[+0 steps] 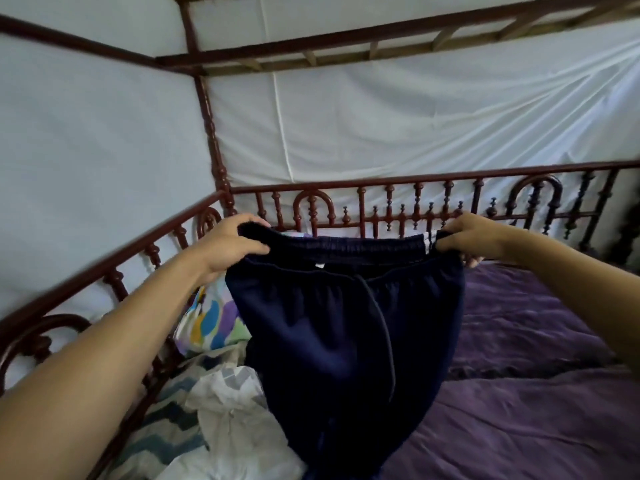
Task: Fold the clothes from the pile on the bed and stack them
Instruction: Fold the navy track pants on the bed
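Observation:
A pair of dark navy trousers [343, 327] with an elastic waistband hangs in the air above the bed. My left hand [230, 245] grips the left end of the waistband. My right hand [465, 235] grips the right end, so the waistband is stretched flat between them. The legs drop down toward the lower edge of the view, where they are cut off. A pile of clothes [221, 410], white and chevron-patterned, lies on the bed at lower left, partly hidden behind the trousers.
A purple bedspread [519, 393] covers the bed on the right. A multicoloured pillow [211, 320] leans by the left rail. A dark red wooden railing [381, 209] runs along the far and left sides, with white cloth hung behind it.

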{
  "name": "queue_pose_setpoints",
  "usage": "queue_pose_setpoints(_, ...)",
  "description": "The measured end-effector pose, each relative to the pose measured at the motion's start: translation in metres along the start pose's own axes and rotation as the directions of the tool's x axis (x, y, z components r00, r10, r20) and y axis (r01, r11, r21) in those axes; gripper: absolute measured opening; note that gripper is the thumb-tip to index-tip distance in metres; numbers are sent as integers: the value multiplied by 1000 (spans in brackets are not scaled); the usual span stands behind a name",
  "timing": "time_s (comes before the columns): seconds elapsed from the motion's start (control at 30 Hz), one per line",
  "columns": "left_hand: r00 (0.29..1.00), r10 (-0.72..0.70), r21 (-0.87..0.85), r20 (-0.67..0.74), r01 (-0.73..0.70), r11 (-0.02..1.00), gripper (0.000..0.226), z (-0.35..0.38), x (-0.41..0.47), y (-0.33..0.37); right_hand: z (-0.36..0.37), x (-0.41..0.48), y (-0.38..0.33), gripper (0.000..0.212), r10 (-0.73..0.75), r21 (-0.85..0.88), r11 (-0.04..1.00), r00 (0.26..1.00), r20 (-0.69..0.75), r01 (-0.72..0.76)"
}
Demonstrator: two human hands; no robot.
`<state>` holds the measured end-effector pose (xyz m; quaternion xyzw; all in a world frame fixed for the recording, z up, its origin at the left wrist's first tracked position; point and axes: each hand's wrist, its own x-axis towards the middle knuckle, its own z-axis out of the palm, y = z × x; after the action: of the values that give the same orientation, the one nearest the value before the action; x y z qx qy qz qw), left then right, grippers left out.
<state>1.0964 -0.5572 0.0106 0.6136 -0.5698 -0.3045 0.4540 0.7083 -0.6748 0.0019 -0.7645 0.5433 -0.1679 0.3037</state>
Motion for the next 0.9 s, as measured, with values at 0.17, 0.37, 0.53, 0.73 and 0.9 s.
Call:
queue_pose_setpoints(0.17, 961, 24, 624, 275, -197, 756, 51, -45, 30, 5, 17, -4, -14, 29, 137, -194, 974, 985, 101, -116)
queue_pose_setpoints(0.37, 979, 121, 730, 162, -202, 653, 19, -70, 85, -38, 61, -8, -40, 36, -44, -393, 914, 989, 139, 96)
queue_pose_setpoints(0.53, 964, -61, -47, 260, 76, 996, 27, -48, 98, -67, 85, -9, -25, 34, 79, 433, 901, 992, -95, -30)
queue_pose_setpoints(0.73, 785, 105, 268, 610, -330, 905, 59, -53, 118, -48, 73, -57, -18, 55, -99, 9, 995, 972, -212, 104)
queue_pose_setpoints(0.9, 716, 220, 519, 662, -650, 555, 23, -29, 143, -37, 84, -90, -19, 48, -195, -402, 914, 934, -300, 62)
